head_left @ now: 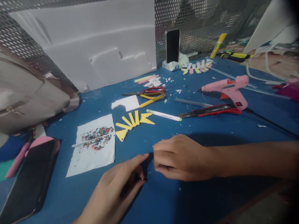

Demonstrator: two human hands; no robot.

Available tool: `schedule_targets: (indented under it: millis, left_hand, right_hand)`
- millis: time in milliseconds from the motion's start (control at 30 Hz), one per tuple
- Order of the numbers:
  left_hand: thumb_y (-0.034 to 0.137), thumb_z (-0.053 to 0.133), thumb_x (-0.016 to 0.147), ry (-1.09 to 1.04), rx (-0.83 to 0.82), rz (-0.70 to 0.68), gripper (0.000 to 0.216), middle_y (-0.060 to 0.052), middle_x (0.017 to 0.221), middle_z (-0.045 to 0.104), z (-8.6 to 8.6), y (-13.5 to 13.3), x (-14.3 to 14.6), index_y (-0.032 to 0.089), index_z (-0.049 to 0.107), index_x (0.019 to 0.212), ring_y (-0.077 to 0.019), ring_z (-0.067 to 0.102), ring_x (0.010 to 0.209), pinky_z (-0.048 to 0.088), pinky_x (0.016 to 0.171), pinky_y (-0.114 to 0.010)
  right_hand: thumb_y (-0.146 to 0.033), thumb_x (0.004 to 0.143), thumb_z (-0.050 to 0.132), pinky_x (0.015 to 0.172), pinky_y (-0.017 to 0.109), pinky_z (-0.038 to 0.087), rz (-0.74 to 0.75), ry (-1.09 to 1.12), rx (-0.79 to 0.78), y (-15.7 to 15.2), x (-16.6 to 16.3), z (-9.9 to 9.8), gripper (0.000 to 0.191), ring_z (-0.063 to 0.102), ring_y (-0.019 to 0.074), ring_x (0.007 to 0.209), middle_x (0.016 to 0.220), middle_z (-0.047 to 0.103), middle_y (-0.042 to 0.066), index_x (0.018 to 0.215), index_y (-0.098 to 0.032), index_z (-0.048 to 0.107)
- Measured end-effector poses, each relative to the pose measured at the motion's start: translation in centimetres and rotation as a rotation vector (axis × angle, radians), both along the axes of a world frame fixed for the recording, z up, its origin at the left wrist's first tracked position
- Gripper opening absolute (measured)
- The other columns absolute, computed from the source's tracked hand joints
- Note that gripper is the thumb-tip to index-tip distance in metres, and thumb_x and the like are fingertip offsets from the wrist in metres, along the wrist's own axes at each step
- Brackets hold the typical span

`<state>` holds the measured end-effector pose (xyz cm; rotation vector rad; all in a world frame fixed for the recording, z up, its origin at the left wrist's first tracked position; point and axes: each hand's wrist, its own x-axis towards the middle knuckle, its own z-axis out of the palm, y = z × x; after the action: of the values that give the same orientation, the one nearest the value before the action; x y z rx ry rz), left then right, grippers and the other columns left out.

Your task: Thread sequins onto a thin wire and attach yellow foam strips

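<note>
My left hand rests on the blue table near the front edge, index finger stretched forward and thumb tucked under it, pinching something tiny I cannot make out. My right hand lies just to its right, fingers curled inward into a loose fist, fingertips close to the left index finger; what it holds is hidden. A little beyond the hands lie several yellow foam triangles and strips. To the left sits a white paper sheet with a pile of coloured glitter bits and a thin white stick.
A pink glue gun, a red utility knife, a white marker, scissors and white foam scraps lie mid-table. A phone stands at the back before white foam board. Another phone and a bag are at left.
</note>
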<state>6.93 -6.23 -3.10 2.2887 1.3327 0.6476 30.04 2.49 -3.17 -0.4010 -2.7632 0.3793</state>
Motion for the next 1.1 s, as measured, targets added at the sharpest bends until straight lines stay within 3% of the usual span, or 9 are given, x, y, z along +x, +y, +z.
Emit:
schedule_targets:
  millis: [800, 1100]
  left_hand:
    - [0.013, 0.052, 0.091, -0.038, 0.06, -0.015, 0.042, 0.002, 0.085, 0.07, 0.3, 0.2, 0.2, 0.026, 0.047, 0.131, -0.01, 0.068, 0.071, 0.055, 0.071, -0.018]
    - [0.017, 0.058, 0.091, -0.13, 0.054, 0.012, 0.037, 0.003, 0.077, 0.07, 0.1, 0.0, 0.0, 0.026, 0.051, 0.126, -0.0116, 0.068, 0.067, 0.054, 0.065, -0.02]
  right_hand:
    - [-0.027, 0.096, 0.045, 0.054, 0.028, 0.024, 0.027, -0.022, 0.082, -0.4, -0.2, 0.1, 0.016, 0.044, 0.011, 0.064, 0.083, 0.057, -0.001, 0.086, -0.018, 0.054]
    - [-0.028, 0.095, 0.048, 0.057, 0.026, 0.029, 0.018, 0.031, 0.041, -0.8, -1.2, 0.2, 0.012, 0.053, 0.0113, 0.071, 0.085, 0.062, -0.001, 0.093, -0.019, 0.057]
